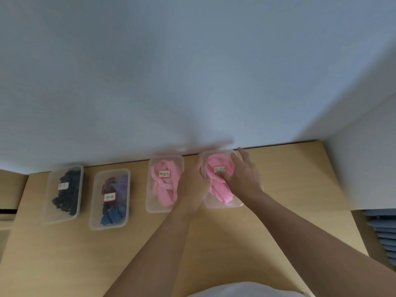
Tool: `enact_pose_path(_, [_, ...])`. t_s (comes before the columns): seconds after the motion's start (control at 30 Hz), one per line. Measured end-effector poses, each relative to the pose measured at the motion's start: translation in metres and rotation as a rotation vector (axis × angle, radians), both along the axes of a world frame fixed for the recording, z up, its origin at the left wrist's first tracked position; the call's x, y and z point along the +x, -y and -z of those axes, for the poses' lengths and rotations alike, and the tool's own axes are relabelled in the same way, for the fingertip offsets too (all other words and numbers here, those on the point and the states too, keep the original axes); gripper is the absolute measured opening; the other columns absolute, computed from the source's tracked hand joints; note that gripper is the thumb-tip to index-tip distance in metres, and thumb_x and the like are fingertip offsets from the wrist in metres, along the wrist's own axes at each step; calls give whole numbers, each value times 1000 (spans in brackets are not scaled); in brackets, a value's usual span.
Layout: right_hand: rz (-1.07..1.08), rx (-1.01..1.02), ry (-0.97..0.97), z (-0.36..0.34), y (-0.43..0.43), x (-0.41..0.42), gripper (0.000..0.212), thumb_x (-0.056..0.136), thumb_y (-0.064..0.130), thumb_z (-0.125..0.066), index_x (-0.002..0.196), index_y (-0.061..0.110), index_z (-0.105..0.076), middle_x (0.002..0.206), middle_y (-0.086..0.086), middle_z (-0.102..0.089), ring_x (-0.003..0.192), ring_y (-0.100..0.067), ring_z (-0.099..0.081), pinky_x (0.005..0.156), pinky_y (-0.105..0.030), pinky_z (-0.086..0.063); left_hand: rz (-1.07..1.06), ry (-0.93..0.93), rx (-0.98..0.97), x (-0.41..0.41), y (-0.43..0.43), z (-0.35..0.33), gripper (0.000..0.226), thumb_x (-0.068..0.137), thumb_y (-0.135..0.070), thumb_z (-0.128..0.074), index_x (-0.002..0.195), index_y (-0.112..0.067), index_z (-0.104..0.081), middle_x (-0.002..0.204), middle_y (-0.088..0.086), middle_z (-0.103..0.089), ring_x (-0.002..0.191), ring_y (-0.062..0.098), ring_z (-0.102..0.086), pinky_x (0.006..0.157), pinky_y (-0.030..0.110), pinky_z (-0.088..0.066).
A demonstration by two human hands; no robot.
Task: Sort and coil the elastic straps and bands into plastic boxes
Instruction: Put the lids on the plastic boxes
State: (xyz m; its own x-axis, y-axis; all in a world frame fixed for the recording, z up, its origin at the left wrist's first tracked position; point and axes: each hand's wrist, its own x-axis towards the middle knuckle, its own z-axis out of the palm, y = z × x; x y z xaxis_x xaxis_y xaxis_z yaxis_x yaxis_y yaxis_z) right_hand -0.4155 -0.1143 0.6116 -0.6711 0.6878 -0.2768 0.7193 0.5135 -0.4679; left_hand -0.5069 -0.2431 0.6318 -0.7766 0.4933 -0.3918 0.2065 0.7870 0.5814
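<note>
Boxes (47,213), four, rowed on table (85,258): dark bands (65,196), purple-blue bands (115,198), pink bands (164,186), pink coil (215,186). Right hand (243,175), fingers spread, presses pink coil into rightmost box (222,206); left hand (192,182) at its wall, grip unclear. No loose bands visible; sorting seemingly near done.

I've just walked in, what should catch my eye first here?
Both hands meet at the rightmost box of bright pink bands: the right hand spread on top, the left hand against its left edge. It ends a row of four clear boxes on the wooden table; the next box holds pink too, the leftmost box dark ones.
</note>
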Motion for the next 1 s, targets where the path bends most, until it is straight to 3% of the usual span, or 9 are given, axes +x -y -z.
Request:
enact_pose_path(0.1, [-161, 35, 14, 3, -2, 5, 68, 94, 57, -55, 152, 36, -27, 168, 12, -4, 138, -29, -35, 92, -42, -43, 77, -53, -47, -2, -2, 1, 81, 96, -19, -55, 162, -41, -12, 107, 0, -67, 92, 25, -66, 73, 35, -50])
enact_pose_path(0.17, [-299, 134, 100, 6, -3, 9, 65, 98, 61, -38, 156, 40, -18, 169, 6, 2, 150, -32, -15, 105, -51, -37, 131, -88, -93, -2, -3, 4, 78, 99, -23, -54, 163, -38, -11, 118, 4, -66, 104, 29, -65, 80, 37, -51])
enact_pose_path(0.27, [-531, 329, 221, 9, -7, 14, 67, 100, 54, -19, 160, 25, -15, 169, -6, 7, 154, -39, 9, 115, -60, -25, 176, -112, -138, -2, -3, 6, 77, 101, -27, -53, 163, -38, -8, 123, 7, -66, 106, 32, -65, 82, 39, -52])
enact_pose_path(0.37, [-527, 327, 156, 7, -6, 7, 70, 104, 53, -19, 157, 8, -25, 169, -9, -5, 156, -31, 3, 120, -62, -13, 200, -113, -166, -4, -2, 6, 72, 102, -32, -48, 162, -40, -9, 122, 7, -66, 102, 32, -65, 78, 39, -51])
enact_pose_path(0.47, [-492, 318, 115, 4, -3, -3, 70, 103, 55, -20, 150, 5, -35, 165, -12, -23, 155, -31, -9, 120, -62, -13, 206, -107, -199, -8, -4, 7, 71, 101, -35, -46, 162, -39, -10, 119, 7, -67, 99, 32, -64, 74, 36, -46])
enact_pose_path(0.6, [-548, 371, 117, 10, 1, 2, 62, 105, 48, -16, 159, 16, -18, 168, -12, -7, 155, -36, 0, 117, -68, -17, 231, -123, -214, 1, -5, 9, 67, 107, -37, -37, 162, -38, 1, 92, 4, -63, 86, 29, -65, 71, 37, -51])
enact_pose_path(0.73, [-553, 344, 109, 11, 0, 1, 62, 105, 49, -15, 160, 21, -15, 169, -6, 2, 155, -33, 5, 118, -65, -16, 170, -150, -173, 14, 0, 17, 65, 109, -40, -31, 160, -40, 9, 89, 8, -66, 78, 30, -66, 63, 38, -48])
enact_pose_path(0.9, [-479, 276, -11, 8, 1, 5, 57, 105, 41, -33, 155, 15, -32, 168, -10, -13, 156, -30, -6, 118, -57, -23, 22, -239, -65, 34, -5, 25, 60, 108, -44, -29, 156, -45, 6, 67, -9, -47, 57, 19, -47, 55, 32, -31])
enact_pose_path(1.0, [-439, 303, -38, 7, 8, 7, 55, 104, 36, -36, 150, 7, -42, 164, -16, -25, 154, -34, -16, 114, -55, -29, -3, -298, -79, 37, -6, 34, 62, 106, -47, -29, 159, -38, 2, 62, -11, -42, 55, 19, -45, 57, 31, -33])
